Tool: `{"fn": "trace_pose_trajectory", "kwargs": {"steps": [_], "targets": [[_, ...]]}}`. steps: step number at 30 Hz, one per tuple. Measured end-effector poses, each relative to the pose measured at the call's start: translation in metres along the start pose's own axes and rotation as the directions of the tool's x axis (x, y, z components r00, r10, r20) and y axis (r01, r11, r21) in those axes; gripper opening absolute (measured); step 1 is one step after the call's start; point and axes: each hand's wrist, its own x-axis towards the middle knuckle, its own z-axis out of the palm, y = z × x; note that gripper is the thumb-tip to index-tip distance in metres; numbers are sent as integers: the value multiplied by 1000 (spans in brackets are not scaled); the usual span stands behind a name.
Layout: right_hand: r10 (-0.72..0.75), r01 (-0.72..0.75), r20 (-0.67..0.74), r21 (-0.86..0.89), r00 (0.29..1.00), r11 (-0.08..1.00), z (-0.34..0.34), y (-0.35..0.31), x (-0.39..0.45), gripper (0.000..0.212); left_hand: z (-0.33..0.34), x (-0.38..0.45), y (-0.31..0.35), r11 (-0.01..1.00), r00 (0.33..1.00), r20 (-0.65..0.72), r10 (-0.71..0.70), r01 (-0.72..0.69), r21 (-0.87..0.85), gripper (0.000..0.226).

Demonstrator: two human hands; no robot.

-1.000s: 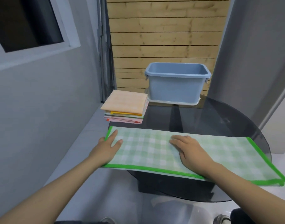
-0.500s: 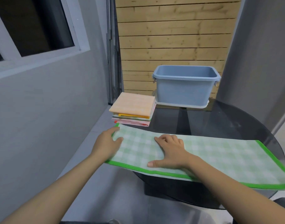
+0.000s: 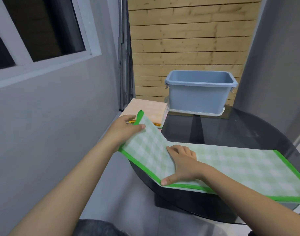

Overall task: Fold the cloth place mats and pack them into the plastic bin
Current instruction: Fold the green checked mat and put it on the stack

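Across the near edge of the round dark glass tabletop (image 3: 248,130) lies the green-checked place mat (image 3: 231,166), a long strip with a bright green border. Its long axis runs left to right in front of the person, and its right end reaches the tabletop's right rim. The left end is lifted off the surface and tilts up and away, hinging along a crease near the middle of the strip.

The left hand (image 3: 123,132) holds that raised end, thumb on the checked face and fingers curled behind the border. The right hand (image 3: 181,166) lies flat on the mat at the crease, fingers straight and thumb spread along the near border, pinning the cloth and gripping nothing.

Just beyond the raised flap sits a stack of folded mats (image 3: 145,111), orange-checked on top with yellow and red edges showing beneath, at the tabletop's far left. The blue plastic bin (image 3: 198,97) stands further back, resting on what looks like a white lid. What can be seen of its inside shows no cloth, though the bottom is hidden.

By my reckoning the job is partly done: several mats are folded, and this one is mid-fold. Left to do are bringing the flap over to the right, perhaps a further fold to match the stack, and packing everything into the bin.
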Motion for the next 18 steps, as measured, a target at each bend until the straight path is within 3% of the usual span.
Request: {"fn": "trace_pose_trajectory", "kwargs": {"steps": [2, 4, 5, 7, 9, 13, 18], "targets": [[-25, 24, 8, 96, 1000, 995, -4, 3, -9, 116, 2, -2, 13, 999, 996, 89, -30, 32, -18, 55], [-15, 9, 11, 390, 1000, 921, -14, 8, -19, 85, 8, -5, 26, 999, 987, 160, -26, 31, -27, 40], [5, 3, -13, 560, 1000, 829, -19, 10, -25, 65, 12, -7, 33, 999, 978, 209, -21, 30, -44, 31], [139, 7, -132, 748, 981, 663, -26, 18, -33, 41, 24, -12, 45, 996, 954, 299, -14, 39, -76, 26], [345, -8, -228, 824, 911, 566, -33, 32, -39, 22, 41, -16, 54, 998, 944, 329, 5, 18, -67, 25], [528, -41, -160, 936, 834, 349, -50, 57, -63, 17, 83, -23, 63, 999, 922, 386, 28, -8, -53, 36], [558, -118, -57, 955, 828, 272, -56, 82, -90, 22, 129, -27, 61, 1000, 903, 429, -9, 19, -18, 69]]}}
